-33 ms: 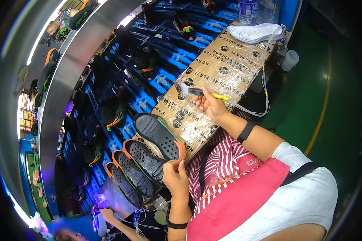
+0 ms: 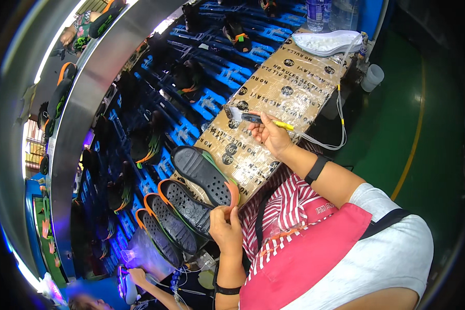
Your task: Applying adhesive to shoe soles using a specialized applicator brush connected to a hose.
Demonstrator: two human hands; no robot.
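Observation:
My right hand [image 2: 270,135], at the upper middle, is closed around a brush [image 2: 250,118]. The brush has dark bristles, a pale ferrule and a black handle with a yellow end, and a clear tube runs off behind it. My left hand [image 2: 225,227] pinches the orange heel rim of a dark grey shoe sole [image 2: 199,173] with green and orange edging. That sole leans over the near end of the bench, its hollow inner face with round holes turned up. Against it, to the left, lie several similar soles [image 2: 183,204] in a row. The bristles are apart from the sole.
The bench [image 2: 274,98] is covered with taped brown printed film. At its far end lie a white tray-like piece [image 2: 328,42] and plastic bottles [image 2: 315,14]. Blue racks [image 2: 212,103] with shoes run alongside. A white bucket [image 2: 373,77] hangs right; a co-worker's hand [image 2: 137,276] holds a shoe lower left.

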